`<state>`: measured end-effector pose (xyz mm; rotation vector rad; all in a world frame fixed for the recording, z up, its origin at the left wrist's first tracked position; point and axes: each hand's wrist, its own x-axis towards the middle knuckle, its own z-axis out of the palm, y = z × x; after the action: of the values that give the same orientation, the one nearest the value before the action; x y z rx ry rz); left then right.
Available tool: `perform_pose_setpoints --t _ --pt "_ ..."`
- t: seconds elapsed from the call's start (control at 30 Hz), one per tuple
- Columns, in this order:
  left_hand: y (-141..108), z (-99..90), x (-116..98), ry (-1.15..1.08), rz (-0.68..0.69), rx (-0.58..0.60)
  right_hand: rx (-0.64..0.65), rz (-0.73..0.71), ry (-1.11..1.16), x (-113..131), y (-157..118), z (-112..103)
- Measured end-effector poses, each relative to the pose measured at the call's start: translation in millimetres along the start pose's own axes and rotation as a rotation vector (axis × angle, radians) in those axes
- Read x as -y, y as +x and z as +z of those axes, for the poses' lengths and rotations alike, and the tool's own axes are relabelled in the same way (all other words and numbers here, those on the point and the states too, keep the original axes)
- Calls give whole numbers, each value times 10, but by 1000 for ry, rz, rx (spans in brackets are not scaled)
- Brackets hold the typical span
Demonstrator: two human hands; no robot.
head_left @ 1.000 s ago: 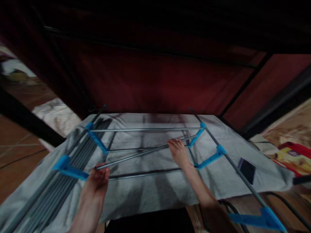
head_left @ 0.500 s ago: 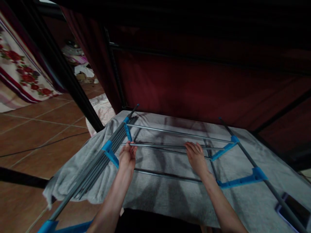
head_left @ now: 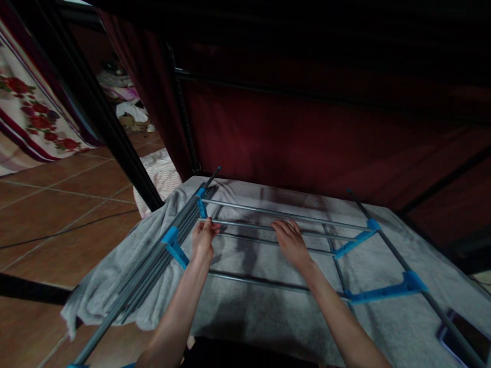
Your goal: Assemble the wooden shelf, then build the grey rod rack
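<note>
A rack of grey metal tubes with blue plastic joints lies on a grey blanket (head_left: 261, 312). Near the upper left blue joint (head_left: 201, 202), my left hand (head_left: 203, 236) pinches the left end of a thin metal rod (head_left: 241, 224). My right hand (head_left: 289, 237) has its fingers curled over the same rod around its middle. The rod's right end lies by the right blue bracket (head_left: 356, 241). Other crossbars run behind and in front of it, the front one (head_left: 257, 280) passing below my hands.
Several loose grey tubes (head_left: 153, 276) lie bundled along the left side. A phone (head_left: 466, 335) rests at the lower right, partly under a tube. Black bed-frame posts (head_left: 115, 128) and a dark red curtain (head_left: 307, 148) stand around the blanket.
My right hand has slid left along the rod. My left hand has shifted slightly up, and the rod's left end now sits closer to the upper left joint.
</note>
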<state>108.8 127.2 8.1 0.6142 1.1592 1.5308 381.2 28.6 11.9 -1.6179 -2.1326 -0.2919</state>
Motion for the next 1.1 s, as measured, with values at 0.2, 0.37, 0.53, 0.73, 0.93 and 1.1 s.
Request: perform_pose_setpoints --t 0.2,0.37,0.53,0.73,0.93,1.1 --pt "105 3 66 85 37 14 100 -74 72 374 394 114" --pt "147 -19 97 142 34 54 246 -87 77 600 677 173" --pt "270 -145 113 99 181 -167 299 -84 48 628 737 164" --pt "585 -43 20 6 292 -220 336 -78 21 598 724 213" --pt "755 49 41 -5 165 109 305 -75 -3 597 727 214" --pt "795 22 83 44 197 90 292 -69 19 644 771 183"
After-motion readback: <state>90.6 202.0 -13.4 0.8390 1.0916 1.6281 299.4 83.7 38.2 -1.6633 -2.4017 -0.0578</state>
